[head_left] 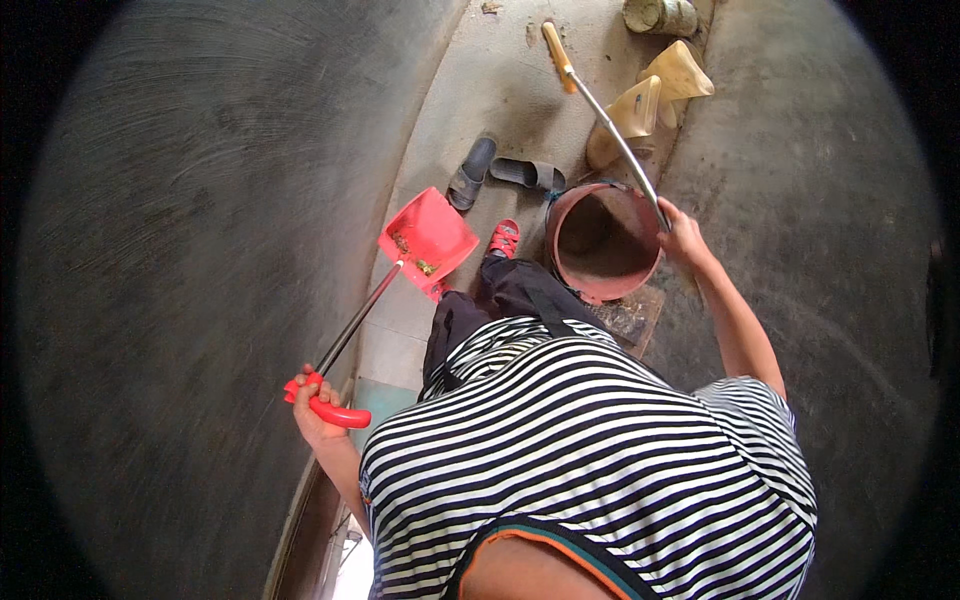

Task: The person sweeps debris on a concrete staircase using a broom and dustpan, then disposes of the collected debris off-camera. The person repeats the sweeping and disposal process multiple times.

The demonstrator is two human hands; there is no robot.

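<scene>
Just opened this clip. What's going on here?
A person in a striped top holds a red dustpan by its long handle in the left hand, with some scraps lying in the pan. The right hand grips the metal pole of what looks like a broom, its tan head out ahead. A reddish bucket stands by the legs, and two dark slippers lie on the floor in front.

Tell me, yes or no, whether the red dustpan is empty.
No, bits of green and brown debris lie in the red dustpan held by the left hand.
</scene>
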